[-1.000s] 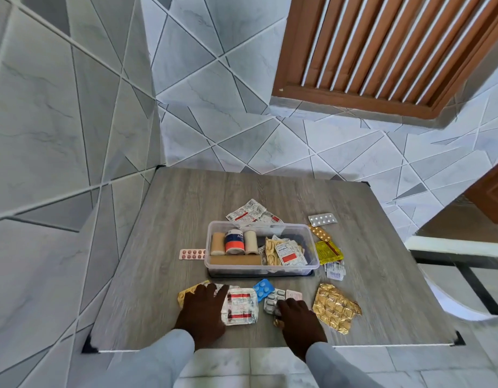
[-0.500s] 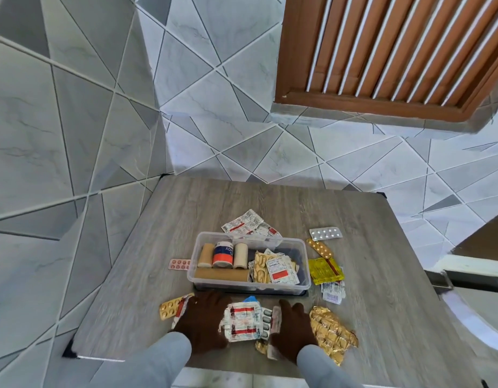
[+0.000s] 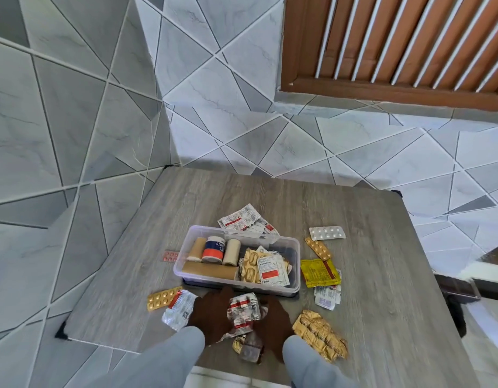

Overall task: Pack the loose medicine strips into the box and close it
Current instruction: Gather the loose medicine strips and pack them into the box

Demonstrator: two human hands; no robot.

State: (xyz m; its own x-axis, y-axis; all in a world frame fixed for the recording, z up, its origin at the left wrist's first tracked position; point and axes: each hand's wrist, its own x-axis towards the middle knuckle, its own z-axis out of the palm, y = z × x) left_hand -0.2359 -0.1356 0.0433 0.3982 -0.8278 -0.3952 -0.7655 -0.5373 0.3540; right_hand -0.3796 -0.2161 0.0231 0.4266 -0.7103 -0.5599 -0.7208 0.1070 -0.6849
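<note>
On the counter (image 3: 382, 275), the open box (image 3: 236, 261) sits at the centre, with loose strips scattered from 9 o'clock round to 3 o'clock. Left to right: one pink strip (image 3: 171, 256), one gold strip (image 3: 163, 298) and one silver strip (image 3: 178, 309) are seen. A red-and-white bundle (image 3: 243, 309) is pressed between the left hand (image 3: 211, 315) and the right hand (image 3: 273, 320), close together at 6 o'clock of the box. The bundle is best squared up, lifted clear of the near wall and laid flat inside. Three rolls and one tube are counted in the box. Rightward, one crumpled gold foil (image 3: 320, 336), one yellow sachet (image 3: 319, 271), one orange strip (image 3: 318, 248) and one white strip (image 3: 327, 233) are left.
</note>
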